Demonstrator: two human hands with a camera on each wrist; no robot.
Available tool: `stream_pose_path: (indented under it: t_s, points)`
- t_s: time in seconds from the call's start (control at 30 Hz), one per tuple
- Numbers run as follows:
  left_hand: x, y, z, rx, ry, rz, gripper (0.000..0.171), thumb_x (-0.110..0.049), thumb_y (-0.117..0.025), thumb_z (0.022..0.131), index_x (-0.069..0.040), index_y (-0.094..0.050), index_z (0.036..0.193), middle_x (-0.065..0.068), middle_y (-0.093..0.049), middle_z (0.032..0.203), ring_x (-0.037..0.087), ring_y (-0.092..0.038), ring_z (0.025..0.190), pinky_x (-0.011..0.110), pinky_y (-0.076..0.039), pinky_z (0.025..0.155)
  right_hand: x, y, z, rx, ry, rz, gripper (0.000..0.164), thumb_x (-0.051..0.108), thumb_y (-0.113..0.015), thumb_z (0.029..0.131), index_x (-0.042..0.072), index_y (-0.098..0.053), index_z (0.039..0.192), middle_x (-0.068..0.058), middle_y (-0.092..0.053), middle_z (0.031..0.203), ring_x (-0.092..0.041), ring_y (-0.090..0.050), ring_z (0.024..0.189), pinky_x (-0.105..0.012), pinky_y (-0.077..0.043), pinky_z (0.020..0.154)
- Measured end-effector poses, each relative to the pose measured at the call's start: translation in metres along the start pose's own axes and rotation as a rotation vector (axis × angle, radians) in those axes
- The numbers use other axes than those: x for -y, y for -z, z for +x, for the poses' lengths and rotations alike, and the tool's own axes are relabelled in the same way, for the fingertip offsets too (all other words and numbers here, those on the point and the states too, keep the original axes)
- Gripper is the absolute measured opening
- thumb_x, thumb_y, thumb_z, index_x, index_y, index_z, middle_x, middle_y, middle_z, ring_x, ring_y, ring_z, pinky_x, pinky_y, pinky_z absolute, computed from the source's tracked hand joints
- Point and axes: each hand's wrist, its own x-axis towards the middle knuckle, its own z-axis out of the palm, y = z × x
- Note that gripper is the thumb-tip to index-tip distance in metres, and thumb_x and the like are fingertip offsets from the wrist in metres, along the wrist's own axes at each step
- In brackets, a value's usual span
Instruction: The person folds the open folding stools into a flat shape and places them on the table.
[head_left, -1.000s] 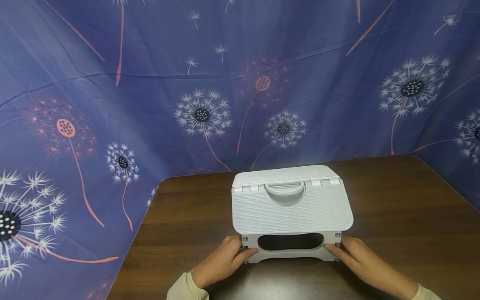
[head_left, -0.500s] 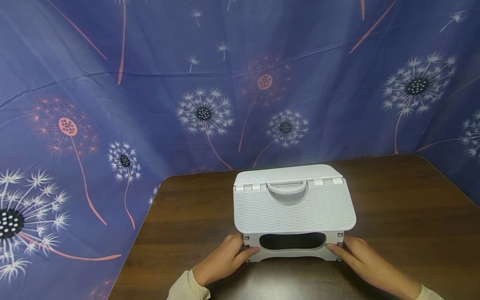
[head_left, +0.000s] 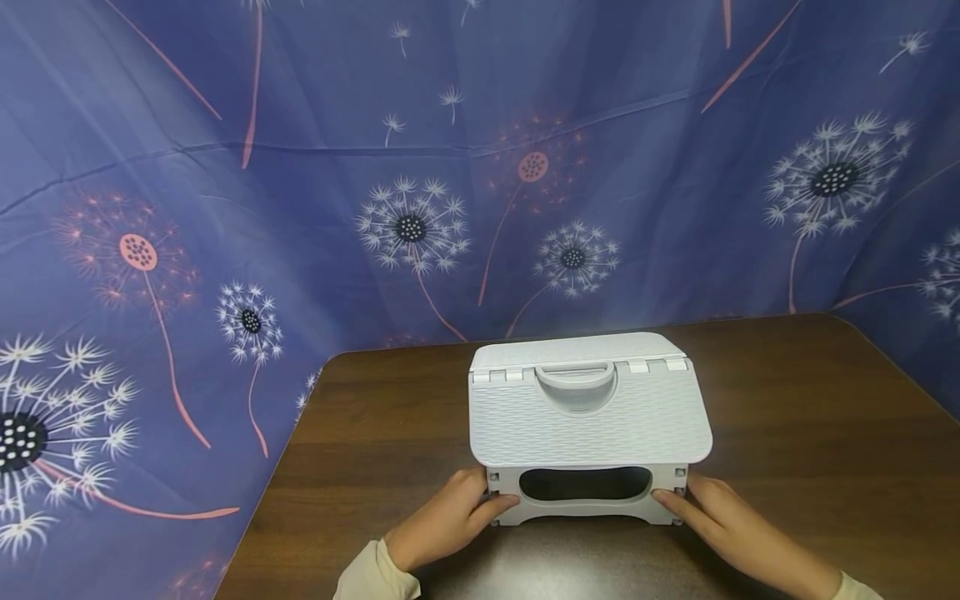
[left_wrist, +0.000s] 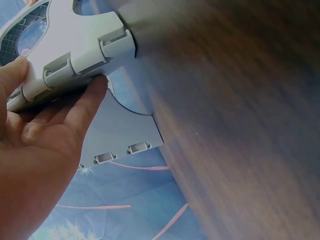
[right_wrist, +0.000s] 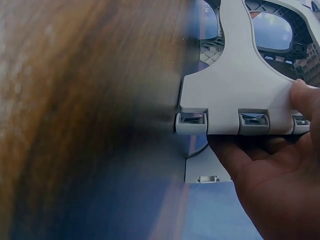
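Note:
A white folding step stool stands upright on the table, its textured top hinged across the middle with a curved carry handle. Its near leg panel has a long oval opening. My left hand grips the left edge of that panel, thumb on the front face and fingers behind. At the right edge my right hand holds the panel the same way. In the left wrist view the thumb and fingers pinch the hinged edge of the leg panel. The right wrist view shows a matching pinch on the panel.
The brown wooden table reaches back to a blue curtain printed with dandelions, which hangs behind it and along both sides. Light glares off the wood in front of the stool.
The whole view has shifted slightly. Both hands keep their hold on the stool's leg panel, and the stool stands as before.

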Motion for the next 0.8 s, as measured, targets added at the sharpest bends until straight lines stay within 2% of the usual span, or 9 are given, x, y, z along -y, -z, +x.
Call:
stream_pose_path:
  t_s: [0.17, 0.37, 0.63, 0.8]
  points:
    - [0.0003, -0.0002, -0.0002, 0.003, 0.002, -0.007, 0.033, -0.035, -0.052, 0.104, -0.008, -0.062, 0.121, -0.014, -0.057, 0.087, -0.001, -0.050, 0.077, 0.015, -0.046, 0.068, -0.0004, -0.0005, -0.0005, 0.005, 0.000, -0.004, 0.022, 0.002, -0.066, 0.094, 0.005, -0.063, 0.116, 0.014, -0.065, 0.101, 0.003, -0.053, 0.084, -0.021, -0.048, 0.064]
    - [0.0011, -0.0001, 0.0003, 0.000, -0.011, -0.004, 0.034, -0.034, -0.052, 0.104, -0.008, -0.063, 0.122, -0.012, -0.063, 0.096, -0.001, -0.053, 0.082, 0.015, -0.048, 0.072, -0.0017, -0.0015, 0.0002, -0.013, 0.025, -0.014, 0.021, 0.000, -0.066, 0.092, 0.006, -0.065, 0.112, 0.015, -0.065, 0.099, 0.004, -0.055, 0.085, -0.016, -0.047, 0.067]
    - [-0.0018, 0.0009, 0.0009, 0.006, -0.011, 0.000, 0.031, -0.034, -0.053, 0.104, -0.008, -0.064, 0.117, -0.012, -0.063, 0.093, -0.002, -0.053, 0.081, 0.014, -0.047, 0.072, -0.0014, 0.0007, -0.0020, 0.021, 0.003, 0.037, 0.024, -0.001, -0.064, 0.093, 0.005, -0.059, 0.117, 0.017, -0.056, 0.088, 0.003, -0.049, 0.078, -0.020, -0.042, 0.060]
    - [-0.0036, 0.0022, 0.0000, 0.009, -0.008, -0.001, 0.029, -0.032, -0.054, 0.104, -0.009, -0.064, 0.117, -0.011, -0.065, 0.095, -0.002, -0.054, 0.082, 0.014, -0.048, 0.072, 0.0004, 0.0011, -0.0013, 0.016, 0.005, 0.020, 0.024, 0.000, -0.065, 0.093, 0.004, -0.062, 0.117, 0.015, -0.062, 0.097, 0.003, -0.052, 0.082, -0.020, -0.045, 0.062]
